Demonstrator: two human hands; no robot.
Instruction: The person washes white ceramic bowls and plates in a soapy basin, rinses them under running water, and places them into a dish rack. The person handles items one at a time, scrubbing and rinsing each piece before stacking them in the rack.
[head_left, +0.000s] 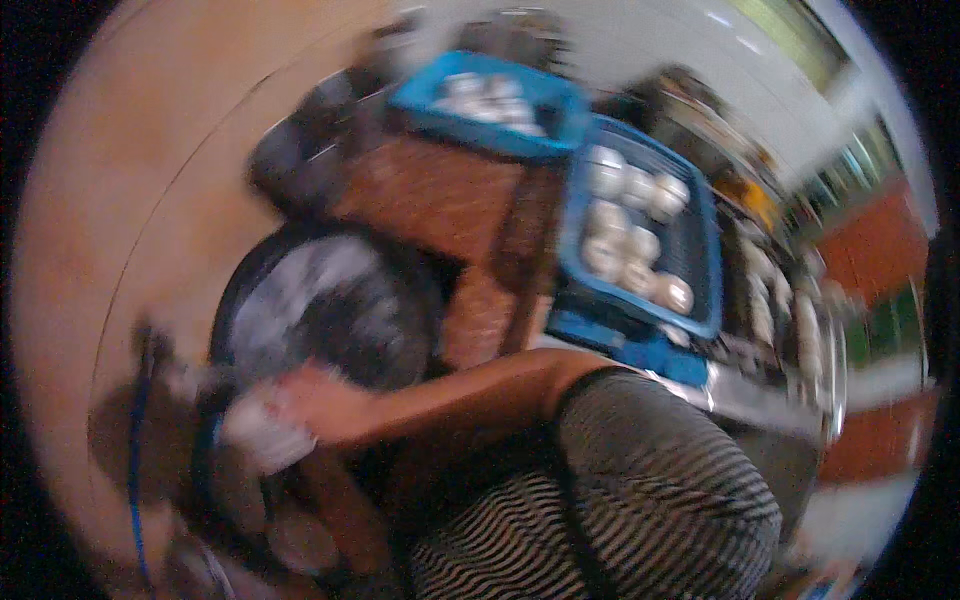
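Strong motion blur covers the whole head view. My right hand (326, 401) grips a white object (270, 427), perhaps a cup or small bowl; its exact kind is too smeared to tell. Just beyond the hand stands a round, dark-rimmed tub (251, 262) with pale, shiny grey contents, possibly water. A dim brown shape below the white object may be my left forearm (345, 502). The left hand itself cannot be made out there.
A blue basket (712, 262) holds several white rounded pieces (637, 187). Behind it, a lighter blue crate (420, 112) carries more white pieces. Reddish-brown surface (427, 195) lies between crate and tub. At left, a blue hose or cord (136, 450) runs along. Cluttered shelving (757, 285) stands right.
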